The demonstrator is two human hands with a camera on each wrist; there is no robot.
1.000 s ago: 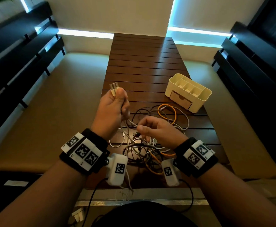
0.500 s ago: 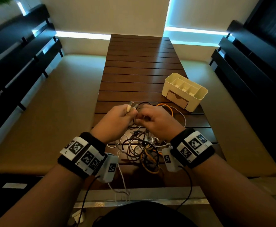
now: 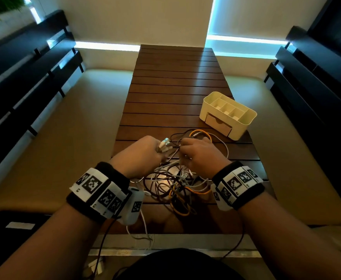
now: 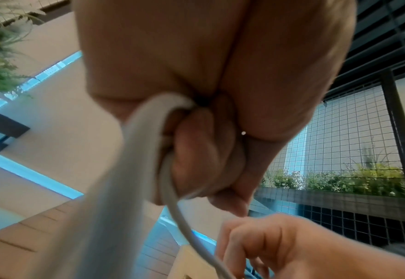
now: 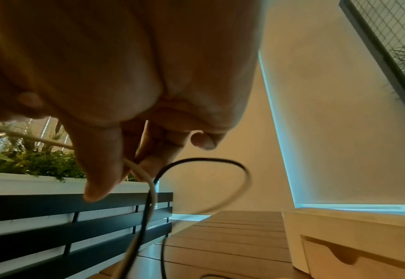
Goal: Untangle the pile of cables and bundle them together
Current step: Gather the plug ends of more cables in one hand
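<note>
A tangled pile of cables (image 3: 177, 186), white, grey, dark and orange, lies on the near end of the wooden slat table (image 3: 175, 81). My left hand (image 3: 145, 152) is fisted round several white cable ends, whose plugs (image 3: 164, 144) stick out toward the right hand. The left wrist view shows white cable (image 4: 149, 151) running out of the curled fingers. My right hand (image 3: 197, 152) sits just right of it, above the pile. Its thumb and fingers pinch a white cable (image 5: 144, 175), and a dark cable (image 5: 220, 166) loops beside it.
A cream desk organiser (image 3: 228, 114) with compartments and a small drawer stands on the table to the right of the hands. An orange loop (image 3: 201, 134) lies between it and the right hand. Tan cushioned benches (image 3: 64, 138) flank the table on both sides.
The left hand came down from its raised position with the white plugs. The right hand moved up to meet it. Both now sit close together above the pile.
</note>
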